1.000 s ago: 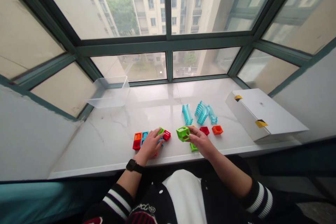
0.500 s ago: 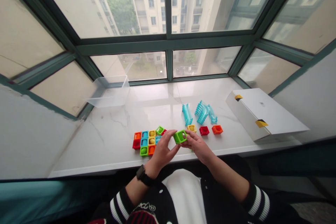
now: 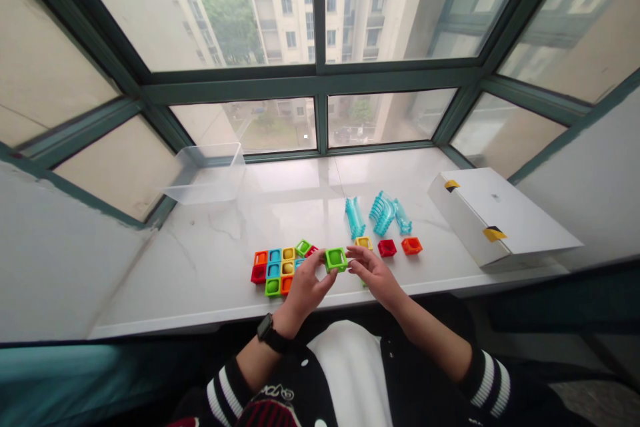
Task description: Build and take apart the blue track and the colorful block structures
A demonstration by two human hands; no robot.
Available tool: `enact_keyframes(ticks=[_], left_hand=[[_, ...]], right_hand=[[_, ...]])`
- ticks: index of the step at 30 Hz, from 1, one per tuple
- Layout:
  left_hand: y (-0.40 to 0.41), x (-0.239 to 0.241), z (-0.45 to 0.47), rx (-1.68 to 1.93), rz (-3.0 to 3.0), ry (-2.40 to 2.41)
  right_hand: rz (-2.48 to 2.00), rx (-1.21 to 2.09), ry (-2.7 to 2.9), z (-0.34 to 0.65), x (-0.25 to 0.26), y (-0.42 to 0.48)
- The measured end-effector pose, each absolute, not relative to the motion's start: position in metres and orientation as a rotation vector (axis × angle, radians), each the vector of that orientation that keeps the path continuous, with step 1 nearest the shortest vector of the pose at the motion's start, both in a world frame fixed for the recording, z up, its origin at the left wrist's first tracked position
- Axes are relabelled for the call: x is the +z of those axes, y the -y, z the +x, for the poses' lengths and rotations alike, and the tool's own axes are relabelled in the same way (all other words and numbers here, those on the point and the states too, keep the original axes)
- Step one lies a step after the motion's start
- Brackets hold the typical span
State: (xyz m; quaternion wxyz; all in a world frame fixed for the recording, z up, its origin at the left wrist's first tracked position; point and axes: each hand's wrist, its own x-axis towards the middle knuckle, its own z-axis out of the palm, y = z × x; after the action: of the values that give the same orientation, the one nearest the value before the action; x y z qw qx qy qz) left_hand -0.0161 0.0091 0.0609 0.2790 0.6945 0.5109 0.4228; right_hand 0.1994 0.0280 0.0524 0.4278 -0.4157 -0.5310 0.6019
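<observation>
- Left hand (image 3: 305, 287) has left the cube grid (image 3: 274, 270) to join the right hand (image 3: 375, 273) — both pinch the green cube (image 3: 335, 259) just above the windowsill (image 3: 225, 247).
- Beside them the cube grid lies joined; loose cubes (image 3: 387, 248) and blue track pieces (image 3: 383, 210) lie unattached.

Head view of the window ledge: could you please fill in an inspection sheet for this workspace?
Surface: white marble-look ledge, glossy, no spills seen.
Things in hand: green cube held just above the ledge; grid of coloured blocks lies flat to its left.
Clutter: yellow block, red block and orange block lie loose in a row; blue track pieces behind them; clear tub at far left; white box at right.
Hands: left hand and right hand both pinch the green cube with their fingers; watch on the left wrist.
Cables: nothing seen.
Surroundings: bay windows with dark green frames, apartment blocks outside.
</observation>
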Motion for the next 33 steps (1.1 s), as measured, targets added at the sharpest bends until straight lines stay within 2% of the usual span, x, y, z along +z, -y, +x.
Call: enact_keyframes(ticks=[11,17,23,33], left_hand=[[-0.012,0.052,0.009,1.069,2.062,-1.339],[-0.016,0.038,0.012,1.013,1.989,-1.246],[-0.027,0.0,0.017,0.816,1.935,-1.224],[-0.035,-0.039,0.052,0.674,2.137,-1.271]], right_hand=[[-1.217,1.039,1.687,0.206,0.065,-0.023],[-1.223,1.057,1.545,0.242,0.066,-0.023],[-1.336,0.981,1.373,0.281,0.054,-0.018],[-1.433,0.839,1.608,0.282,0.013,-0.009]])
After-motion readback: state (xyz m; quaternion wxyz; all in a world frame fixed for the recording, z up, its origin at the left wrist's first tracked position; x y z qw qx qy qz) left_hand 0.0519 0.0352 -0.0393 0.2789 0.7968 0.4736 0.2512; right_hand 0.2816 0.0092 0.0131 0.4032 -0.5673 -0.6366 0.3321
